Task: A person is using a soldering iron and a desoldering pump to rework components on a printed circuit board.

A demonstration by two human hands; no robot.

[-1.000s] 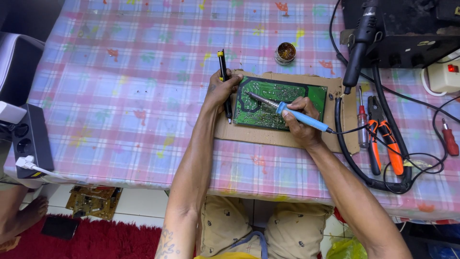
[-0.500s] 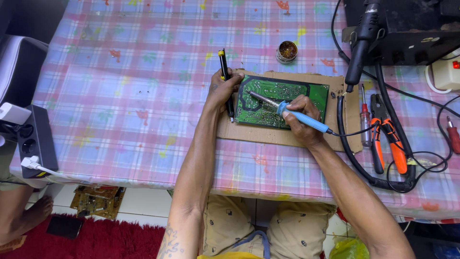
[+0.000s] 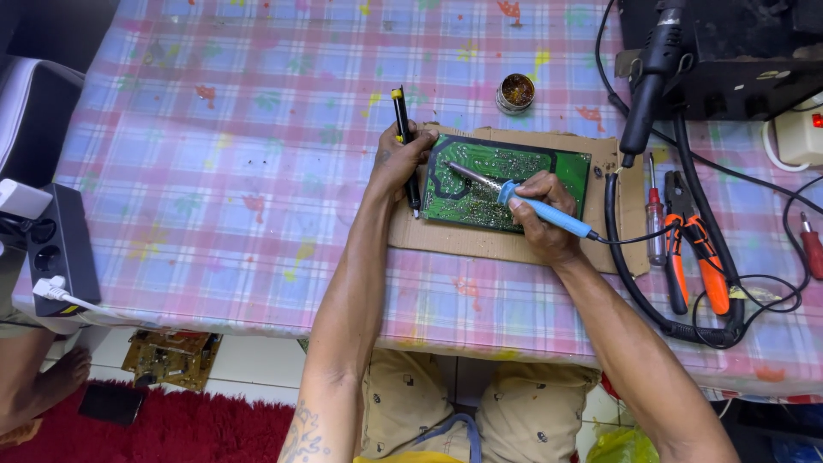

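- Right hand [image 3: 538,214] has its grip clenched round a blue soldering iron [image 3: 549,214], tip pointing to 10 o'clock onto the board [image 3: 480,184].
- Left hand [image 3: 396,163], at the board's 9 o'clock edge, grips a black pump [image 3: 403,137].
- The board lies on cardboard [image 3: 480,244] on the tabletop [image 3: 214,171].
- Tin [image 3: 515,93] at the board's 12 o'clock; pliers [image 3: 696,249] at 3 o'clock.

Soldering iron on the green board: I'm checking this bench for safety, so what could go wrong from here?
1. The left hand steadies the circuit board close to the soldering iron; a slip might burn fingers.
2. The board lies on cardboard, which a stray hot tip could scorch.
3. The iron's cord runs near the pliers and might snag.
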